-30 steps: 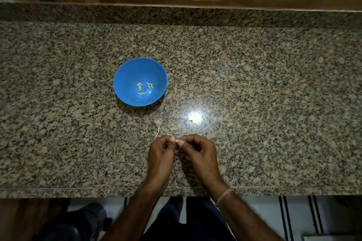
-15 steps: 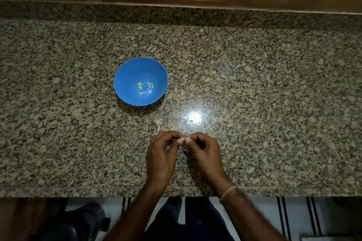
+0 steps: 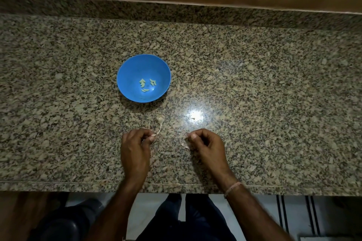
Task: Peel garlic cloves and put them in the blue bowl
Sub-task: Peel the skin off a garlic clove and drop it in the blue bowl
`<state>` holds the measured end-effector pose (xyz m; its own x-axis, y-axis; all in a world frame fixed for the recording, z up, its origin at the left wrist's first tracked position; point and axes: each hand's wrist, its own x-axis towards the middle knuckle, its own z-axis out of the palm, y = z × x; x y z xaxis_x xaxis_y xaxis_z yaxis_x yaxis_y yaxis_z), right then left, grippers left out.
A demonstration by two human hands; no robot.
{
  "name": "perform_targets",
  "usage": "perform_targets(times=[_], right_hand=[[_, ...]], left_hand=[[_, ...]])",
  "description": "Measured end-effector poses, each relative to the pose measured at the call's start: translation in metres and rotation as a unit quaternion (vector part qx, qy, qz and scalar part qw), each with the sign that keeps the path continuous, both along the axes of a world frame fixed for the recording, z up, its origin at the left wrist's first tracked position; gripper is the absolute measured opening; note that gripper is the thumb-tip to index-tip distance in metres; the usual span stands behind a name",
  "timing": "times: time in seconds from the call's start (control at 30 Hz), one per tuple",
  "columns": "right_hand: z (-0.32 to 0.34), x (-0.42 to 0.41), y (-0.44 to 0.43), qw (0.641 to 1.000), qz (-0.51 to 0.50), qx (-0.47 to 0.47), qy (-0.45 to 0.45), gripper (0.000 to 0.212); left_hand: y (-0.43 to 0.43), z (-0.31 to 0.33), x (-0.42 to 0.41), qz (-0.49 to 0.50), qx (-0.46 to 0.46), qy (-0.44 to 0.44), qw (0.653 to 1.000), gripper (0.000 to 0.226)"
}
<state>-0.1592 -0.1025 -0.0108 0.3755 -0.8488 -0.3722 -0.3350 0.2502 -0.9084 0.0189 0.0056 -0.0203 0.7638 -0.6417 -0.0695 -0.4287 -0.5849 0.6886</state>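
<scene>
The blue bowl [image 3: 125, 70] stands on the granite counter [image 3: 254, 84] with several peeled garlic cloves [image 3: 147, 85] lying in its bottom. A small garlic piece with a dry stem [image 3: 160, 119] lies on the counter just below the bowl. My left hand [image 3: 135, 150] is below that piece, with its fingertips pinched on a small pale garlic clove beside the stem's end. My right hand [image 3: 206, 147] is apart from it to the right, and its thumb and fingers pinch a tiny pale bit of garlic skin. Most of what each hand holds is hidden by the fingers.
A scrap of skin [image 3: 184, 146] lies beside my right hand and another scrap [image 3: 193, 118] lies in the bright light reflection. The counter's front edge [image 3: 58, 183] runs just below my wrists. A raised granite backsplash [image 3: 176, 11] bounds the far side.
My hands were together, working on one clove. They have pulled apart, left hand to the left and right hand to the right, each keeping a small piece.
</scene>
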Motion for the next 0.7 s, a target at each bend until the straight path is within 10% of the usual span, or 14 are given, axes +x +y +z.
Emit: perform_targets(times=[0.33, 0.47, 0.7], right_hand=[[0.005, -0.023, -0.006, 0.999, -0.039, -0.025, 0.006, 0.011], [0.007, -0.034, -0.001, 0.998, -0.048, -0.037, 0.011, 0.011], [0.002, -0.046, 0.010, 0.988, 0.017, -0.125, 0.086, 0.033]], left_hand=[[-0.017, -0.005, -0.063, -0.234, -0.014, 0.000, 0.972, 0.046], [-0.025, -0.014, -0.066, -0.233, -0.036, -0.020, 0.972, 0.017], [-0.029, -0.009, -0.066, -0.197, -0.035, -0.036, 0.979, 0.034]])
